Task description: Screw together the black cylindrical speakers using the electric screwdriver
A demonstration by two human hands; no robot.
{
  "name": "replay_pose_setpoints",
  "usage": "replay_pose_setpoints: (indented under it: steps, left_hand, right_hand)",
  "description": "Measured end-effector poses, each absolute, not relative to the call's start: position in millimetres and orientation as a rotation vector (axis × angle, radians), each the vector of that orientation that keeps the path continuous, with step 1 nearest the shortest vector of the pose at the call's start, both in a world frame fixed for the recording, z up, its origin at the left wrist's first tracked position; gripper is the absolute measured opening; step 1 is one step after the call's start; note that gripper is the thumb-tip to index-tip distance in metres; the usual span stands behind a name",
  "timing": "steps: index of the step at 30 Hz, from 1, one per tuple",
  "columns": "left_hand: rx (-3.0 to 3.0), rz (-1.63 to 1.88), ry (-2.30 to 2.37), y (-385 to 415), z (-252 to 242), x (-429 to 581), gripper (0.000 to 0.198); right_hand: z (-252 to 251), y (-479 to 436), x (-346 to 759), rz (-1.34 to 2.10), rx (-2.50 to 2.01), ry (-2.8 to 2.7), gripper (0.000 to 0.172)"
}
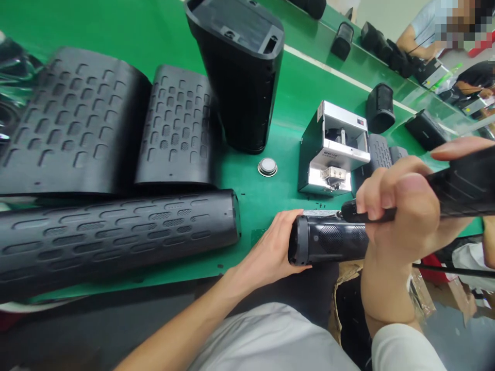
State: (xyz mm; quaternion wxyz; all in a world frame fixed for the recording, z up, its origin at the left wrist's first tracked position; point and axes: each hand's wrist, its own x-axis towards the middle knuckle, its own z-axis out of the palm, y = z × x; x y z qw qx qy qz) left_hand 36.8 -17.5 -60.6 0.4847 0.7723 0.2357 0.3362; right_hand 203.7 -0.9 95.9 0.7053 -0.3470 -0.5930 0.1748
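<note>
My left hand [275, 241] is closed around the left end of a black speaker housing [332, 242], which lies on its side at the table's front edge. Perforated patches show on its near face. In my right hand [406, 203] is a black electric screwdriver [460, 188], gripped with the fingers wrapped round it. Its thin bit points left and reaches the top edge of the housing; whether it sits in a screw, I cannot tell. My right hand and forearm hide the housing's right end.
Black perforated shells [73, 123] and a long one [116, 237] lie left. A tall black housing [247, 87] stands behind. A silver screw feeder [336, 149] and a small round metal part [267, 166] are on the green table [288, 123]. Co-workers sit opposite.
</note>
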Motion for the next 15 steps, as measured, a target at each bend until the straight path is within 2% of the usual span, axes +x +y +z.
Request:
replay_pose_setpoints:
  steps: [4, 7, 9, 12, 15]
  left_hand:
    - [1.884, 0.827, 0.586, -16.3, -57.6, 37.9, 0.11]
    - [1.891, 0.801, 0.588, -15.5, -58.3, 37.5, 0.11]
    - [1.887, 0.794, 0.586, -15.2, -59.6, 36.7, 0.11]
    - [1.88, 0.788, 0.611, -14.9, -60.2, 35.2, 0.107]
    - [1.88, 0.756, 0.624, -14.4, -58.3, 34.0, 0.102]
  right_hand:
    - [89.0, 5.4, 208.3, 0.373, -0.685, -1.368, 0.022]
    - [84.7, 12.5, 209.3, 0.355, -0.637, -1.384, 0.025]
    - [83.3, 14.8, 207.6, 0.377, -0.656, -1.368, 0.025]
    - [85.0, 13.6, 203.3, 0.433, -0.701, -1.306, 0.015]
    - [87.7, 10.0, 201.8, 0.404, -0.805, -1.281, 0.015]
